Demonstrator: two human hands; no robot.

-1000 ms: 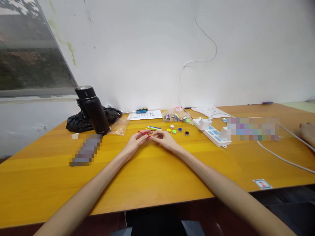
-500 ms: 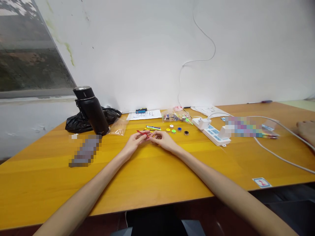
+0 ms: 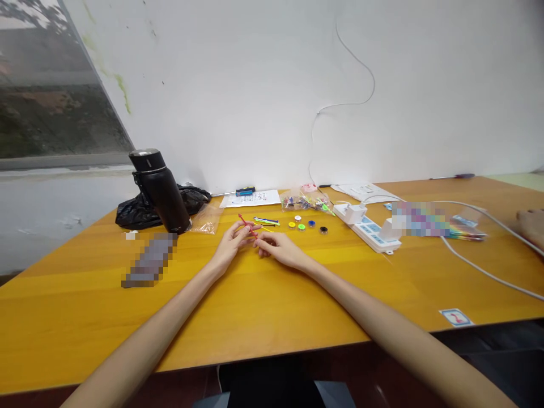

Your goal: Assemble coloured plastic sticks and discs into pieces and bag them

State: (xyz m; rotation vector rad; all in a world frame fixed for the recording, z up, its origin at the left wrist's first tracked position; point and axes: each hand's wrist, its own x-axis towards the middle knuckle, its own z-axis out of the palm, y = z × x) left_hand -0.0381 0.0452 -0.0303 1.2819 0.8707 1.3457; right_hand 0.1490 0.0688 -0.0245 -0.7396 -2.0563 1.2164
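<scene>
My left hand [image 3: 229, 245] is closed on a thin red plastic piece [image 3: 241, 219] with an arrow-like tip, which slants up past the fingers. My right hand [image 3: 281, 249] pinches at the lower end of that same piece; the fingers hide most of the contact. Just behind the hands lie thin plastic strips [image 3: 267, 221] in green, blue and yellow. To their right sit several small round discs: white [image 3: 297, 218], yellow [image 3: 292, 225], green [image 3: 301, 228], blue [image 3: 311, 223] and black [image 3: 323, 230].
A black flask [image 3: 160, 192], a black plastic bag [image 3: 131, 211] and a pixelated flat item [image 3: 151, 260] are at left. Behind are a screwdriver [image 3: 245, 191], paper sheets [image 3: 267, 197] and a bag of parts [image 3: 306, 201]. A power strip [image 3: 374, 235] with cables and another person's hand [image 3: 531, 226] are at right.
The red piece has turned from nearly level to a steeper, upright slant. My right fingers have shifted slightly down along it. The view has moved a little.
</scene>
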